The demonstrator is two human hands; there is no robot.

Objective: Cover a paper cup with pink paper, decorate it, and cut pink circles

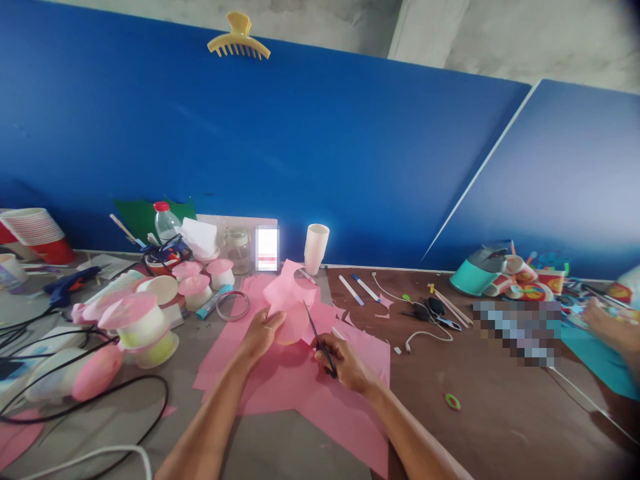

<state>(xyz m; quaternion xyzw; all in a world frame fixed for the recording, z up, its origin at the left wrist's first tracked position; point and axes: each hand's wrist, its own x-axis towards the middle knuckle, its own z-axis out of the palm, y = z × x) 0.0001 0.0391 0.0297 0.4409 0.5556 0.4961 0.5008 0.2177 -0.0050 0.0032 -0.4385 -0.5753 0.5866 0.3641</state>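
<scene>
Mostly: pink, thin and flat.
Pink paper piece (290, 300): a soft, matte sheet with curved cut edges, held up off the worktop near its middle, its upper part rising toward the blue wall.
Left hand (261, 333): fingers pinched on the lower left edge of the paper piece, thumb on top, keeping it lifted.
Scissors (316, 333): slim, dark, long axis running from the right hand up and leftward; the tip sits at the right edge of the paper piece.
Right hand (345, 363): fingers closed through the scissor handles, lying just right of and below the paper, nearer its uncut edge than the left hand.
Blades: how far apart they stand, I cannot tell; they read as one thin line.
Pink sheets (320, 393): larger flat paper spread under both hands, with jagged offcuts.
Worktop (500, 427): brown, smooth, wood-like.
Left of the hands: paper cups (145, 327) topped with pink, a clear tape ring (233, 305), black cables (100, 393).
Behind: a white cup (316, 248) standing upright.
Right: pens (366, 288), a white cable (425, 337), a small green ring (453, 401).
Far right: another person's arm (613, 330).
</scene>
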